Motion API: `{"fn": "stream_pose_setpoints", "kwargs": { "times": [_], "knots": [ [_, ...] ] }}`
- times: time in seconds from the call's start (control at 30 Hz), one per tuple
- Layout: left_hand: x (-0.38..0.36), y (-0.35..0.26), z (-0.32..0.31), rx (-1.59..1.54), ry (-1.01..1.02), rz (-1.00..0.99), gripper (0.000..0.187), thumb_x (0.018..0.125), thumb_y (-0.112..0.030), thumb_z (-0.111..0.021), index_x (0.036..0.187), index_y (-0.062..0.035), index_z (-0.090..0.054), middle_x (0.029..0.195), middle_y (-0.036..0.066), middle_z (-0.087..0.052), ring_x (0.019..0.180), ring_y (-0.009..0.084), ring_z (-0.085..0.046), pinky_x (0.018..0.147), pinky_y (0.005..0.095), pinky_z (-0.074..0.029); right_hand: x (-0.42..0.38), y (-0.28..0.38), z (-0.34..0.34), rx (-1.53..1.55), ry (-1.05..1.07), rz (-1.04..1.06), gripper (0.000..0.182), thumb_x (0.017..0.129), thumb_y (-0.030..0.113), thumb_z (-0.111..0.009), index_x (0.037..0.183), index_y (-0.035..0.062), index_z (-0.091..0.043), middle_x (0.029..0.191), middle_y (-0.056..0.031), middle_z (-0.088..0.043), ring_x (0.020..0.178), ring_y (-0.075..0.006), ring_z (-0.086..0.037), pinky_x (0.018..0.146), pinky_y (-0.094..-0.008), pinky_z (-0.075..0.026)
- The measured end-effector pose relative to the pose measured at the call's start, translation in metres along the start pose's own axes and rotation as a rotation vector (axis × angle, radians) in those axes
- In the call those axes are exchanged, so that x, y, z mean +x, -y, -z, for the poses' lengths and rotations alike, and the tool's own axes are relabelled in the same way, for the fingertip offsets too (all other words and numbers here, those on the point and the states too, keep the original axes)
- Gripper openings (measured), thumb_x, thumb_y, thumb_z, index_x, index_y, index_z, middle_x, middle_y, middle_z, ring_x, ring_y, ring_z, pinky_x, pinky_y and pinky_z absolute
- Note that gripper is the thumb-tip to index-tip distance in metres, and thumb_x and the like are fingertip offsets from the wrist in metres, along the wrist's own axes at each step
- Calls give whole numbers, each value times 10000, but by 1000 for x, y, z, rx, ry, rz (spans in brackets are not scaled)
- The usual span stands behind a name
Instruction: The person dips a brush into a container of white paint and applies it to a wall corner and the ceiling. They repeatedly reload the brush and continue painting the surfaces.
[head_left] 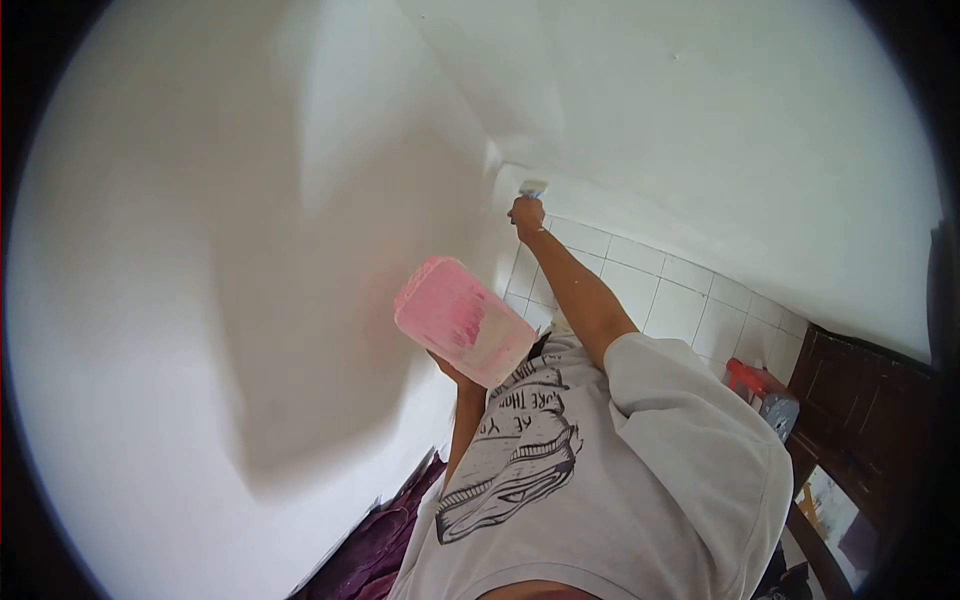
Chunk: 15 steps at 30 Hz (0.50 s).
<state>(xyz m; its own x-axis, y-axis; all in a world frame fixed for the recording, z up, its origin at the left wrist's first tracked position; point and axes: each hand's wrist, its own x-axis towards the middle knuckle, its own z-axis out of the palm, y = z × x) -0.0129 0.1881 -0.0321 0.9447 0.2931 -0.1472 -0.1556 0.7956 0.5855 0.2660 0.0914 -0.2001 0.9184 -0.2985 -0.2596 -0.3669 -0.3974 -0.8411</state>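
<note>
Out in front, my right hand (527, 215) is closed around the handle of a paintbrush (533, 187). The bristles point away from me, close to the white wall low by the corner, just above the tiles. Nearer to my body, my left hand (446, 366) holds up a pink rectangular plastic container (468, 322) from below. Pale paint smears cover part of its inside, and most of that hand's fingers are hidden under it.
White walls (700, 120) meet at a corner ahead. White floor tiles (670, 305) run along the right wall. Dark wooden furniture (850, 400) stands at the right, with a red item (750, 378) and a grey container (779, 412) beside it. Purple cloth (385, 535) lies at lower left.
</note>
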Motion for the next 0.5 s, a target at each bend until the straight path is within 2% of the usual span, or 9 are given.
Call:
{"fn": "stream_pose_setpoints", "kwargs": {
  "times": [0.1,0.13,0.23,0.27,0.3,0.33,0.43,0.47,0.5],
  "knots": [
    [4,0,-7,-11,30,29,632,957,-580,-327,1438,-172,-292,1370,80,-436,1248,286,-451,1021,465,-416,-25,84,68,370,-74,-221,473,967,321,-458,744,-48,-652,662,-191,-661,616,-323,-673,592,-422,-526],
    [4,-1,-10,-14,36,38,632,957,-581,-327,1438,-172,-292,1370,81,-436,1248,286,-450,1021,465,-415,-49,128,104,555,-55,-133,497,989,339,-412,736,-43,-602,503,-95,-561,414,-175,-528,438,-329,-439],
    [8,-3,-13,-27,70,54,629,958,-578,-330,1437,-171,-297,1371,80,-436,1247,286,-452,1022,465,-414,-118,209,162,571,-19,278,459,1020,288,-379,684,5,-511,477,-97,-500,406,-162,-505,424,-327,-381],
    [7,-4,-10,-30,76,62,628,958,-576,-332,1436,-170,-299,1370,80,-436,1246,286,-452,1023,465,-413,-125,221,171,515,-101,443,456,1023,289,-371,696,-2,-503,489,-117,-489,412,-201,-504,432,-347,-380],
    [6,-5,-8,-32,81,71,626,959,-574,-333,1435,-169,-302,1370,80,-436,1246,285,-453,1023,465,-413,-128,224,175,453,-182,610,454,1025,290,-363,709,-8,-494,501,-137,-477,418,-240,-504,440,-366,-379],
    [6,-6,-3,-75,89,110,617,961,-565,-341,1430,-165,-308,1368,79,-437,1241,282,-457,1020,459,-415,-119,212,171,448,-184,611,454,1025,290,-363,709,-8,-494,501,-137,-477,418,-240,-504,440,-366,-379],
    [9,-5,2,-6,84,80,607,962,-552,-354,1421,-156,-319,1361,79,-443,1231,279,-465,1011,452,-425,-64,120,127,171,-365,551,390,1009,245,-378,802,-33,-557,611,-235,-545,543,-402,-560,516,-477,-412],
    [10,-7,4,108,63,18,606,960,-549,-361,1416,-151,-324,1355,80,-448,1226,278,-469,1004,449,-432,-60,86,113,35,-280,353,364,995,236,-389,853,-29,-594,694,-238,-599,628,-401,-603,552,-492,-451],
    [14,-9,3,108,75,13,606,960,-549,-361,1416,-151,-324,1355,80,-448,1226,278,-469,1004,449,-432,-51,44,89,-28,-301,323,336,983,235,-414,864,-13,-607,721,-212,-624,660,-376,-621,569,-475,-477]
  ]
}}
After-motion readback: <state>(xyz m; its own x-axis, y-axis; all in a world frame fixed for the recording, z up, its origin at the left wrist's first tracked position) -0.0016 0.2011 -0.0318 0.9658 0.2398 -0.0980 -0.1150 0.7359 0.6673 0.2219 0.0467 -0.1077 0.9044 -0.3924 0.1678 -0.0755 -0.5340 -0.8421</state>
